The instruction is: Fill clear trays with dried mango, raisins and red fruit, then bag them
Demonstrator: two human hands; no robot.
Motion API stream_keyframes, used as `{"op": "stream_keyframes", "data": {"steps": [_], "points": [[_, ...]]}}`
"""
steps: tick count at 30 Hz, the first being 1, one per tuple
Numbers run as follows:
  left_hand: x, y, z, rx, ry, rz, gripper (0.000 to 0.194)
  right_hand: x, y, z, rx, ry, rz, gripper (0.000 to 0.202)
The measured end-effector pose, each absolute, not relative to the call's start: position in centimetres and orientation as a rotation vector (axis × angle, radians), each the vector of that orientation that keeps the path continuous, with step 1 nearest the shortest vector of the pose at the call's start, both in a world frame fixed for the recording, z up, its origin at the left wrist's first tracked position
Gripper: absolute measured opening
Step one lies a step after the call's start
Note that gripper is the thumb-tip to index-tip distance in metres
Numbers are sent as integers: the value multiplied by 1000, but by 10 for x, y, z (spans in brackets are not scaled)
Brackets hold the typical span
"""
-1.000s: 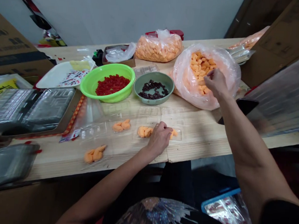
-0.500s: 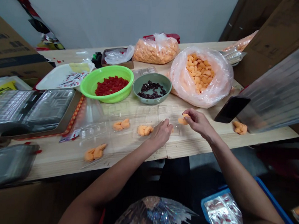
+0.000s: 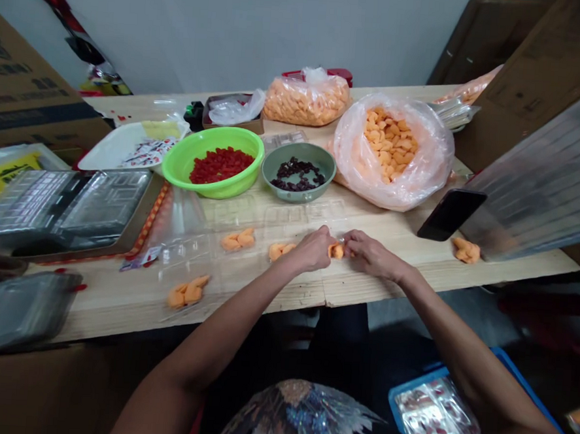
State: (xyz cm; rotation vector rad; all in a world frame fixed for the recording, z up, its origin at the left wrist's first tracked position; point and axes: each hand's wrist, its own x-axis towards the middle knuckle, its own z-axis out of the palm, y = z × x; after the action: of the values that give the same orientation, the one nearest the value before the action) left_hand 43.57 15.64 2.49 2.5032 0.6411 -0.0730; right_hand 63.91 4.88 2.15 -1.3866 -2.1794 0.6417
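Note:
Near the middle of the table, orange pieces (image 3: 336,250) lie between my two hands in a clear plastic tray. My left hand (image 3: 313,250) is closed at their left side; what its fingers grip is too small to make out. From the right, my right hand (image 3: 370,253) reaches them with its fingers bent together, and its fingertips are partly hidden. More orange pieces sit in clear trays to the left: one group (image 3: 281,250) beside my left wrist, another (image 3: 238,239) farther left, and a third (image 3: 188,292) near the front edge.
Behind the trays stand a green bowl (image 3: 173,164) of red pieces, a grey-green bowl (image 3: 298,194) of dark pieces and an open bag (image 3: 346,148) of orange pieces. A phone (image 3: 451,214) leans at the right. Stacked clear trays (image 3: 107,202) fill a box at the left.
My right hand has moved left and down, bringing the orange piece it held to the tray beside my left hand. My left hand has shifted slightly.

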Motion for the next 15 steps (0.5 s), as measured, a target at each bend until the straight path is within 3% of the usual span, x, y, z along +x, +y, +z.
{"op": "stream_keyframes", "data": {"steps": [5, 10, 15], "points": [[434, 157, 23, 2531, 648, -58, 31, 634, 37, 32, -1645, -2066, 379, 54], [434, 151, 18, 2674, 612, -38, 26, 600, 33, 38, -1872, -2305, 388, 40], [430, 149, 18, 2727, 596, 10, 28, 595, 29, 32, -1996, -2365, 209, 41]]}}
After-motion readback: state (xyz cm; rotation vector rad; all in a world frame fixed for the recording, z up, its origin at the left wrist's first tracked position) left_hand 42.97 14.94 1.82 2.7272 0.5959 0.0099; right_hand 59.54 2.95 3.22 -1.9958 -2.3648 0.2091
